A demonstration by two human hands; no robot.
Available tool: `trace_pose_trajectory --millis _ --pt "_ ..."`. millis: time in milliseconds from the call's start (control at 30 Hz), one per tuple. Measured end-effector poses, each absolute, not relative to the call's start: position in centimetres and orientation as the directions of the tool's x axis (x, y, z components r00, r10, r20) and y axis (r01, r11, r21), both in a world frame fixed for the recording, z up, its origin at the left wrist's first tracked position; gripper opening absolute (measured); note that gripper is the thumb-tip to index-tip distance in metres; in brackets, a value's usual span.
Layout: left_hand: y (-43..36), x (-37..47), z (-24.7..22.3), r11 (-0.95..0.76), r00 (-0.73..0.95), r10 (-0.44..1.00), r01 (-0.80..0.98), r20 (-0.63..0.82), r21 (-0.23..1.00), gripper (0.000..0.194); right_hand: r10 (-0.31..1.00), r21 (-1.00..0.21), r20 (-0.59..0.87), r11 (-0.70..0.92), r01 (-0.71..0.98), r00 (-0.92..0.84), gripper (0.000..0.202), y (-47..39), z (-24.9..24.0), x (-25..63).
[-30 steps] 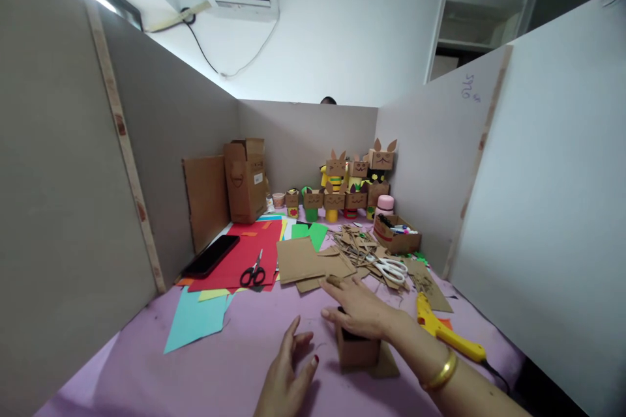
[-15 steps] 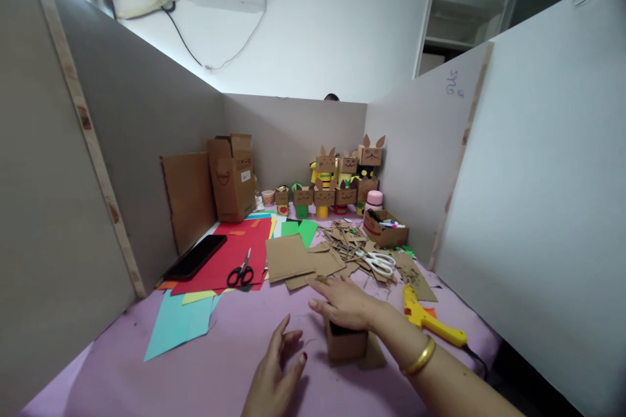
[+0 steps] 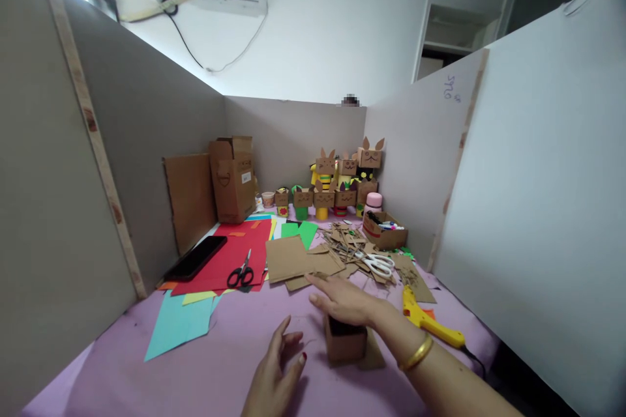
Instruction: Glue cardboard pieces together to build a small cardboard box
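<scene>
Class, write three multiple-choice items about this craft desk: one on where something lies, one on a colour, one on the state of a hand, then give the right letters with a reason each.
1. Where do the black-handled scissors lie?
A. on the red paper
B. inside the marker box
C. under the phone

2. What colour is the glue gun?
A. blue
B. yellow
C. white

3. How is the right hand?
A. clenched around the scissors
B. flat on top of the small cardboard box
C. lifting the phone

Answers: 1 A, their handles rest on the red sheet; 2 B, its body is yellow; 3 B, the open palm covers the box top.
</scene>
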State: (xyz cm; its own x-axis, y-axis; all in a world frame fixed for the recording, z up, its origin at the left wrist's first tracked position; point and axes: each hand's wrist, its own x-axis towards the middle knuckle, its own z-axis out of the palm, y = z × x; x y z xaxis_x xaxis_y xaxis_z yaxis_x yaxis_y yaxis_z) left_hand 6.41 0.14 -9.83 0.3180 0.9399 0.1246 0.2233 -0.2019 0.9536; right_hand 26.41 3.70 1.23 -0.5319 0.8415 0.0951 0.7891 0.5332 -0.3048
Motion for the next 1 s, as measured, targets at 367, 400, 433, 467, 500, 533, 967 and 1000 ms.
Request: trace_pose_trajectory --millis 367,400,433,467,500,533,967,1000 --pt "0.0 6.4 -9.3 -0.193 0.314 0.942 0.223 0.118 0.956 0.064 0.847 -0.347 0.102 0.521 0.78 -0.521 0.053 3.5 0.0 25.9" --pt "0.0 6.4 -9.3 -0.195 0.315 0.941 0.217 0.12 0.957 0.064 0.849 -0.364 0.118 0.52 0.773 -0.515 0.055 3.4 0.4 26.2" --pt "0.0 6.4 -9.3 -0.196 0.315 0.941 0.21 0.124 0.958 0.063 0.851 -0.382 0.135 0.517 0.766 -0.507 0.06 3.1 0.7 26.7" --pt "-0.1 6.4 -9.3 -0.198 0.315 0.94 0.204 0.128 0.959 0.062 0.854 -0.402 0.152 0.513 0.759 -0.497 0.066 2.7 1.0 27.1" --pt "-0.1 6.4 -9.3 -0.2 0.315 0.94 0.198 0.131 0.96 0.061 0.859 -0.42 0.161 0.505 0.754 -0.486 0.075 2.2 1.1 27.6" --pt "-0.1 6.4 -9.3 -0.201 0.313 0.94 0.193 0.134 0.96 0.06 0.864 -0.438 0.161 0.496 0.749 -0.478 0.086 1.7 1.0 28.1" --pt "-0.2 6.7 -10.1 -0.229 0.012 0.973 0.015 0.229 0.973 0.066 0.991 -0.98 0.1 0.084 -0.18 -0.084 0.073 -4.6 -4.4 31.5" --pt "-0.7 7.0 -9.7 -0.257 -0.037 0.965 0.029 0.258 0.966 0.061 0.993 -0.986 0.062 0.045 -0.161 -0.103 0.075 -4.6 -5.4 31.6"
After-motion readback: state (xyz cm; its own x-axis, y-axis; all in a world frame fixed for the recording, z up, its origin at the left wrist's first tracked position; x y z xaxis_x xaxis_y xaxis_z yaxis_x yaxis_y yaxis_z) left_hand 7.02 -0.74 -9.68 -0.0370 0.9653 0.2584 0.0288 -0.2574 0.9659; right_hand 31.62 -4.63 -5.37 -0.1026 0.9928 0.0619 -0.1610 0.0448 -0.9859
